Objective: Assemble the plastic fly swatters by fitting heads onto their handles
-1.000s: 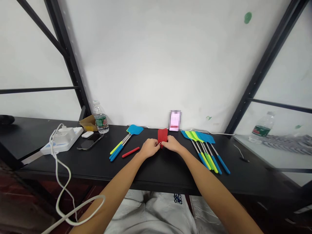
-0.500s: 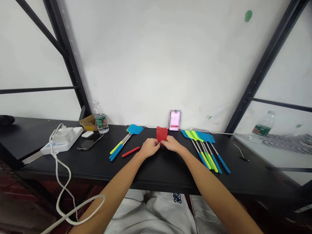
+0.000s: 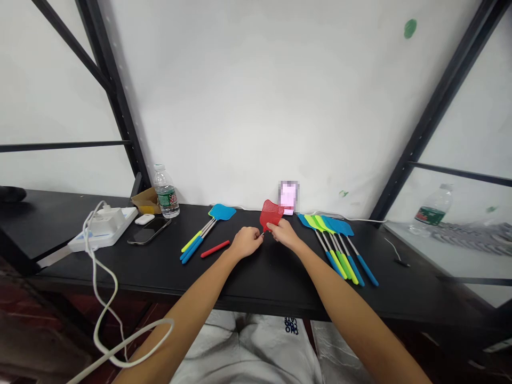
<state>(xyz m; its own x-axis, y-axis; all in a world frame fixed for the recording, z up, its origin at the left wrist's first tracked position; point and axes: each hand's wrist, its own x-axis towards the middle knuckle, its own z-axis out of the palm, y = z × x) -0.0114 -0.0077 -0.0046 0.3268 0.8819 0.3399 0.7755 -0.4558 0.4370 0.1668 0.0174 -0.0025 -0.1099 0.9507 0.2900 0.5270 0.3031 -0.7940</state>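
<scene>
A red fly swatter head (image 3: 271, 212) with a mesh face stands tilted above the black table. My right hand (image 3: 283, 232) is closed around its neck, thumb and fingers pinching it. Just left of it, my left hand (image 3: 247, 241) is closed on a thin metal rod (image 3: 262, 234), of which only a short tip shows at the fingertips; the rest is hidden in the hand. A loose red handle (image 3: 215, 249) lies on the table left of my left hand.
Blue and yellow fly swatters (image 3: 206, 234) lie at left, and several blue, yellow and green ones (image 3: 338, 248) at right. A propped phone (image 3: 288, 194) leans on the wall. A water bottle (image 3: 167, 194), dark phone (image 3: 150, 232) and power strip (image 3: 104, 229) with white cable occupy the left side.
The red swatter head has turned from nearly edge-on to face me more and tipped to the right with my right hand. A small gap has opened between my hands.
</scene>
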